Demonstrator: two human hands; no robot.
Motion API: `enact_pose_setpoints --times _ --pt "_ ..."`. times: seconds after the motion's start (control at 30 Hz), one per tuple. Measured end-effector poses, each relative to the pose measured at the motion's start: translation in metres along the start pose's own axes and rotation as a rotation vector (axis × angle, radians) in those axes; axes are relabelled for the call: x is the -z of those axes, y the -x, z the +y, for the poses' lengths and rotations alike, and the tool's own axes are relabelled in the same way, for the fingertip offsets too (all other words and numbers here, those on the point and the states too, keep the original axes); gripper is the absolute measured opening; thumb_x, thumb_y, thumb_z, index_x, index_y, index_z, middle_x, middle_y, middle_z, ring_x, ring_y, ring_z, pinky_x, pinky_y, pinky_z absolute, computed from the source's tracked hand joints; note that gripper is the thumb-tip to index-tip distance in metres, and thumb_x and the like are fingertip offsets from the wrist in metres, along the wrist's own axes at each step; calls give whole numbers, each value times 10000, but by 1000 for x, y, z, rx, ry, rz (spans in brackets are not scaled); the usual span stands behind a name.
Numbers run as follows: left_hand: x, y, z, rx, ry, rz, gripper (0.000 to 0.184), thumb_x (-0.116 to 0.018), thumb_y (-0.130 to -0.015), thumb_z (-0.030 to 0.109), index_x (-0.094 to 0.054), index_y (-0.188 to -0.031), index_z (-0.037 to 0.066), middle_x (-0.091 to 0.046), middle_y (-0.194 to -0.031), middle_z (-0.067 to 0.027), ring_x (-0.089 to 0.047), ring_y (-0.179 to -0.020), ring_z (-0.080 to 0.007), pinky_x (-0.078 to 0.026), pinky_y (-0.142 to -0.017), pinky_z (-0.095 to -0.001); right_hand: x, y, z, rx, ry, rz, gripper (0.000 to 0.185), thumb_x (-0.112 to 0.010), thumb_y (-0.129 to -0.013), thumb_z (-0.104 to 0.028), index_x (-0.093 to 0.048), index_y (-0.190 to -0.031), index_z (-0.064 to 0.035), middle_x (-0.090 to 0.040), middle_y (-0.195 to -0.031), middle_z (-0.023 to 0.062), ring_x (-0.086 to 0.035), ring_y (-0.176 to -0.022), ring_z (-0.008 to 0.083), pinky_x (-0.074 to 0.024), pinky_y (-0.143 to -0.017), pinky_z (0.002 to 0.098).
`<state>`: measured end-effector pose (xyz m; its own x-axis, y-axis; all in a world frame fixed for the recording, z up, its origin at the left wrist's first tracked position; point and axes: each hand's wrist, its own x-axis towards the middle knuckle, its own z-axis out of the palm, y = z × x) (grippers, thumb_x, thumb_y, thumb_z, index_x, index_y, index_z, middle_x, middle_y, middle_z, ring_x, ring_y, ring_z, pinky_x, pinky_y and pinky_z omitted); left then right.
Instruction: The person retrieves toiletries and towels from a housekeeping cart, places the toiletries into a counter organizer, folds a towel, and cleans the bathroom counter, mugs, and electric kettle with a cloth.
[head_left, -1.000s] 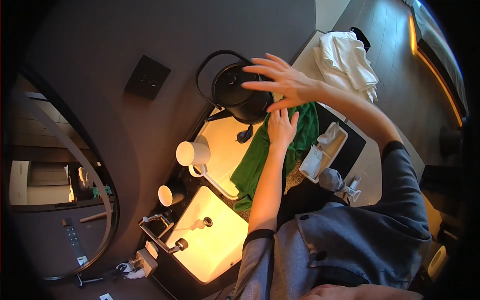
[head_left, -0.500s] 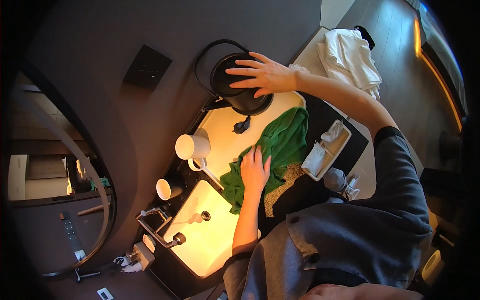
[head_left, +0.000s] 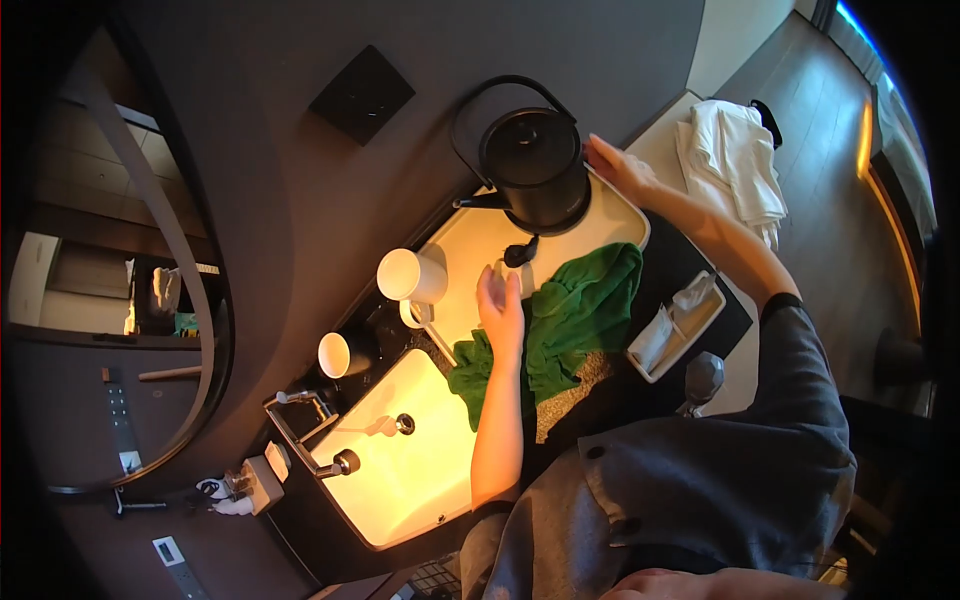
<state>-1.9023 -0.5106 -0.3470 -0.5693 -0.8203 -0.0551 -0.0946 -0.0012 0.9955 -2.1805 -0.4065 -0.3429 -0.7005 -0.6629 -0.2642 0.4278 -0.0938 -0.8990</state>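
My left hand (head_left: 502,315) is raised over the green cloth (head_left: 592,290), palm turned up, fingers and thumb apart, with nothing visible in it. Just beyond its fingertips lies a black power plug (head_left: 521,251) on the cream tray (head_left: 462,268). A black kettle (head_left: 538,175) with a raised loop handle stands upright at the tray's far end, its lid on. Beside the kettle, at the tray's rim, my right hand (head_left: 617,168) has its fingers stretched out; whether it touches the rim I cannot tell. The white mug (head_left: 412,275) stands at the tray's wall-side edge.
A lit sink (head_left: 385,490) with a tap (head_left: 318,435) is at the lower left. Near it stands a paper cup (head_left: 338,355). A small divided tray (head_left: 680,332) with packets, an upturned glass (head_left: 704,376) and white folded cloth (head_left: 735,160) are to the right.
My right hand has come off the kettle's lid and moved to its right side. My left hand has lifted off the green cloth and turned over. The view has shifted.
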Motion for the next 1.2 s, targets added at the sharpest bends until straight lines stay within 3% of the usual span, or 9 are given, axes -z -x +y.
enact_pose_setpoints --times 0.17,0.33,0.43,0.53,0.67,0.87,1.03,1.13,1.2 --pt "-27 -30 -4 273 495 26 533 -631 -761 174 -379 -1170 -57 -487 -987 -80 -474 -883 -123 -381 -791 -227 -42 30 -26 -68 47 62 471 -371 -885 -373 -357 -1250 -75 -427 -1212 60 -378 -1118 147 -309 -935 284" --pt "-15 -30 -18 172 223 -42 516 -632 -748 135 -394 -1172 -36 -480 -945 -58 -459 -862 -116 -374 -778 -237 -30 23 -7 112 246 5 389 -342 -901 -296 -347 -1270 -172 -403 -1235 47 -380 -1117 140 -318 -913 245" --pt "-17 -28 -4 93 -100 17 513 -623 -749 104 -386 -1170 -68 -477 -949 -74 -462 -863 -141 -373 -796 -258 -14 19 2 46 320 149 457 -367 -874 -399 -331 -1278 -187 -388 -1247 42 -369 -1121 140 -290 -925 273" --pt "-25 -40 -2 312 409 100 552 -642 -734 111 -372 -1169 -96 -488 -898 -64 -465 -823 -131 -380 -782 -251 -12 15 -4 8 -27 15 563 -425 -817 -496 -322 -1281 -194 -382 -1249 30 -373 -1114 150 -264 -942 323" --pt "-26 -56 -4 397 452 -41 610 -683 -688 91 -367 -1163 -123 -491 -854 -48 -482 -813 -126 -381 -787 -230 -47 27 -37 -152 -116 -166 681 -500 -761 -524 -259 -1317 -213 -322 -1305 40 -298 -1182 172 -237 -960 372" --pt "-11 -55 -4 254 217 -96 415 -649 -685 20 -498 -1066 -44 -576 -849 -66 -528 -738 -126 -424 -714 -229 -80 42 -39 -123 13 -3 933 -590 -699 -495 -41 -1356 -124 -190 -1371 133 -194 -1259 250 -181 -1010 362" --pt "12 -47 -4 49 106 0 398 -622 -710 19 -489 -1081 -31 -557 -855 -55 -520 -743 -118 -413 -702 -222 -106 56 -24 -8 227 -87 884 -446 -760 -576 -38 -1346 -54 -78 -1399 126 -53 -1294 224 -47 -1034 335" --pt "15 -33 -5 -18 17 0 376 -595 -738 31 -473 -1086 -41 -542 -856 -55 -510 -743 -105 -401 -698 -213 -104 53 -10 -59 186 -178 864 -389 -740 -648 12 -1360 -200 14 -1418 60 34 -1298 234 -37 -1000 497" --pt "21 -23 -10 -276 -552 1 457 -590 -761 137 -404 -1144 -32 -456 -1072 -189 -451 -979 -282 -360 -848 -347 -96 55 -4 -26 192 -215 767 -323 -788 -618 -25 -1361 -204 -1 -1413 56 -14 -1294 217 -83 -1009 457"
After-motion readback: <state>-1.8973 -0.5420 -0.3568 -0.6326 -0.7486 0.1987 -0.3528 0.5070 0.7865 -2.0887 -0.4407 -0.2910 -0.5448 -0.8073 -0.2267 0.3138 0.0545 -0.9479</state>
